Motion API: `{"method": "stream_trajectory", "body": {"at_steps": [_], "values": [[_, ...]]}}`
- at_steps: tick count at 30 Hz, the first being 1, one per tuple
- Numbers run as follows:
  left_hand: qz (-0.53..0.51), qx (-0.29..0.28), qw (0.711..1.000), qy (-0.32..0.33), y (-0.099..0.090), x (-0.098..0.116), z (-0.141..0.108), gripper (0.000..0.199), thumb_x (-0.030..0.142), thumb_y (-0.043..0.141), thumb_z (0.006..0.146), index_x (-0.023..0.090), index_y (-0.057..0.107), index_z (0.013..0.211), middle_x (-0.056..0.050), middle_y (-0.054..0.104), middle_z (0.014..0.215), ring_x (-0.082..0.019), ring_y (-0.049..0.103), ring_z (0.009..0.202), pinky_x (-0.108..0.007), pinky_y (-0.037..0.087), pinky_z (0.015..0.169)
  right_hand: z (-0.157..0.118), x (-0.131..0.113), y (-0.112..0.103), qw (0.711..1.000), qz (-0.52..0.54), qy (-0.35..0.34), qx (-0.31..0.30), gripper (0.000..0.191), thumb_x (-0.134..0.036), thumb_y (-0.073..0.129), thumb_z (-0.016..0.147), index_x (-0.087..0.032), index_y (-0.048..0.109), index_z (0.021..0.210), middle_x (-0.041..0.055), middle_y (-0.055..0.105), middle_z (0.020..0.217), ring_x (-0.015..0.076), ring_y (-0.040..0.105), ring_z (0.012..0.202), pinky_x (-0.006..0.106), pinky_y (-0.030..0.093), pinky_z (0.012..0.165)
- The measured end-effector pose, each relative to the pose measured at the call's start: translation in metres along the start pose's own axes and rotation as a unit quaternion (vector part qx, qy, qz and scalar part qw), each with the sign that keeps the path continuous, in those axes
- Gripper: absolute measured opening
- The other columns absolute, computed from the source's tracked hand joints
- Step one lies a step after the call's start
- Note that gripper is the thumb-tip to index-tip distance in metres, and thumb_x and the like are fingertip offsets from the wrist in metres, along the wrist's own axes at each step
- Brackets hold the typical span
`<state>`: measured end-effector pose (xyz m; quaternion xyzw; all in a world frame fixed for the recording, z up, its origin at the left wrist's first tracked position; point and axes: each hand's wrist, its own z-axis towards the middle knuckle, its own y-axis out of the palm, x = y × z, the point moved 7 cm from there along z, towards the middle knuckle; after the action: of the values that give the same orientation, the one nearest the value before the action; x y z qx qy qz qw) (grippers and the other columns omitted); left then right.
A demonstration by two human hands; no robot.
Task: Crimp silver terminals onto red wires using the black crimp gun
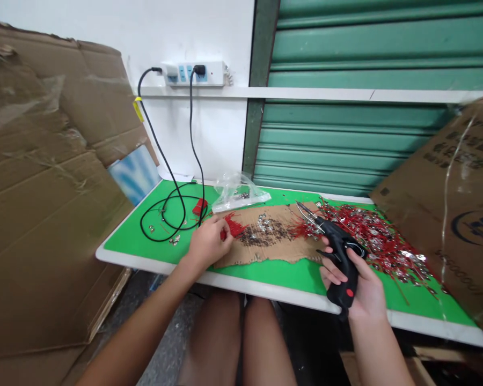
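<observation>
My right hand is wrapped around the grip of a black soldering gun, its tip pointing up and left over the cardboard strip. At the strip's left end, my left hand is closed in a pinch, with red wire showing between the fingertips. Beside it a fan of red wires lies on the cardboard. Small silvery metal parts sit near the strip's middle, among dark scorched spots. Under the gun's tip, more red wires reach the strip's right end.
A large heap of red wires with metal parts covers the right of the green tabletop. Behind the strip lies a clear plastic bag. Black cables run down from a power strip. Cardboard boxes flank the table.
</observation>
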<state>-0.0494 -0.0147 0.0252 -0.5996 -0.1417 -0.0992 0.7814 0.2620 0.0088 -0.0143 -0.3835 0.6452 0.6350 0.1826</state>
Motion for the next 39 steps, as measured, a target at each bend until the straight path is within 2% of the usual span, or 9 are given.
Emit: {"method": "stream_trajectory", "body": {"at_steps": [4, 8, 11, 15, 19, 22, 25, 28, 39], "values": [[-0.030, -0.015, 0.999, 0.016, 0.002, 0.001, -0.007, 0.008, 0.024, 0.060, 0.090, 0.020, 0.066, 0.086, -0.006, 0.068, 0.095, -0.020, 0.064, 0.084, -0.030, 0.044, 0.070, 0.001, 0.000, 0.002, 0.999, -0.049, -0.006, 0.004, 0.023, -0.037, 0.074, 0.088, -0.024, 0.074, 0.108, 0.0029, 0.065, 0.086, 0.0071, 0.033, 0.046, 0.020, 0.045, 0.038], [-0.032, -0.049, 0.998, 0.016, 0.007, 0.001, -0.016, 0.003, 0.021, 0.061, 0.086, 0.021, 0.064, 0.088, -0.005, 0.069, 0.094, -0.020, 0.064, 0.083, -0.030, 0.041, 0.068, 0.003, 0.006, 0.007, 0.992, -0.123, 0.026, 0.000, 0.028, -0.039, 0.079, 0.081, -0.021, 0.076, 0.103, 0.0051, 0.071, 0.086, 0.0072, 0.036, 0.044, 0.023, 0.041, 0.037], [-0.018, -0.071, 0.997, 0.009, 0.007, 0.002, -0.020, 0.004, 0.021, 0.059, 0.087, 0.022, 0.062, 0.090, -0.005, 0.070, 0.095, -0.021, 0.065, 0.084, -0.030, 0.040, 0.067, 0.004, 0.014, 0.011, 0.980, -0.184, 0.075, -0.008, 0.033, -0.045, 0.084, 0.077, -0.019, 0.077, 0.095, 0.0036, 0.068, 0.071, 0.0075, 0.039, 0.041, 0.022, 0.037, 0.038], [0.000, -0.089, 0.996, -0.008, 0.004, 0.005, -0.019, 0.010, 0.022, 0.051, 0.095, 0.021, 0.060, 0.092, -0.007, 0.071, 0.092, -0.022, 0.066, 0.081, -0.031, 0.039, 0.066, 0.004, 0.022, 0.008, 0.951, -0.279, 0.133, -0.008, 0.044, -0.057, 0.084, 0.075, -0.015, 0.077, 0.085, -0.0001, 0.053, 0.047, 0.0093, 0.042, 0.039, 0.020, 0.031, 0.037], [-0.003, -0.075, 0.997, -0.012, 0.006, 0.005, -0.015, 0.023, 0.026, 0.044, 0.102, 0.020, 0.060, 0.087, -0.008, 0.071, 0.087, -0.022, 0.065, 0.078, -0.031, 0.037, 0.064, 0.004, 0.024, 0.007, 0.930, -0.334, 0.154, -0.010, 0.052, -0.064, 0.081, 0.075, -0.014, 0.078, 0.085, -0.0007, 0.051, 0.042, 0.0101, 0.043, 0.037, 0.020, 0.029, 0.036], [-0.034, -0.049, 0.998, 0.019, 0.009, 0.006, -0.015, 0.029, 0.029, 0.046, 0.103, 0.020, 0.060, 0.079, -0.007, 0.068, 0.083, -0.019, 0.062, 0.074, -0.030, 0.038, 0.065, 0.003, 0.024, 0.008, 0.924, -0.348, 0.160, -0.008, 0.051, -0.065, 0.079, 0.075, -0.015, 0.078, 0.083, -0.0004, 0.052, 0.042, 0.0104, 0.043, 0.036, 0.021, 0.028, 0.035], [-0.083, -0.032, 0.995, 0.047, 0.011, 0.007, -0.016, 0.022, 0.026, 0.056, 0.097, 0.019, 0.063, 0.077, -0.006, 0.068, 0.084, -0.017, 0.061, 0.076, -0.028, 0.041, 0.068, 0.003, 0.024, 0.008, 0.922, -0.351, 0.161, 0.005, 0.050, -0.064, 0.081, 0.073, -0.015, 0.077, 0.079, 0.0004, 0.054, 0.044, 0.0096, 0.043, 0.036, 0.020, 0.029, 0.035], [-0.123, -0.030, 0.991, 0.041, 0.012, 0.006, -0.017, 0.009, 0.019, 0.061, 0.090, 0.019, 0.069, 0.085, -0.004, 0.071, 0.086, -0.016, 0.063, 0.078, -0.027, 0.044, 0.071, 0.003, 0.024, 0.007, 0.922, -0.353, 0.162, 0.010, 0.051, -0.065, 0.082, 0.071, -0.015, 0.076, 0.078, 0.0003, 0.053, 0.043, 0.0091, 0.043, 0.036, 0.019, 0.030, 0.035], [-0.113, 0.020, 0.992, 0.041, 0.017, 0.016, -0.016, 0.003, 0.018, 0.064, 0.082, 0.019, 0.065, 0.079, -0.004, 0.066, 0.084, -0.019, 0.062, 0.084, -0.031, 0.046, 0.078, 0.003, 0.025, 0.012, 0.921, -0.352, 0.167, -0.003, 0.049, -0.063, 0.082, 0.072, -0.015, 0.077, 0.077, -0.0006, 0.051, 0.041, 0.0089, 0.043, 0.036, 0.019, 0.028, 0.035]]}}
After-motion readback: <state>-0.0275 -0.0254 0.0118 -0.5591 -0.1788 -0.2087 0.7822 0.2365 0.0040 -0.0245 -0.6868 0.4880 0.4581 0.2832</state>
